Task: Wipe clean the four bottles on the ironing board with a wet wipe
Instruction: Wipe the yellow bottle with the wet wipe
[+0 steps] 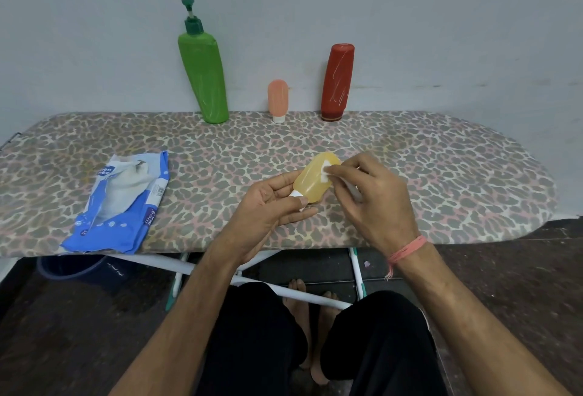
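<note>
- Back edge of ironing board: green pump bottle, small pink bottle and red bottle stand in a row against the wall, blocking reach along that line.
- Gaps between the three are open; the pink-to-red gap looks a bit wider.
- Green pump bottle leans, pump head up high, so the top approach there is tight.
- Near-left: blue wet wipe pack lies flat over the front edge, a low obstacle.
- Centre front: left hand and right hand with yellow bottle occupy the space.
- Open cover: middle strip between pack and back row, whole right end.
</note>
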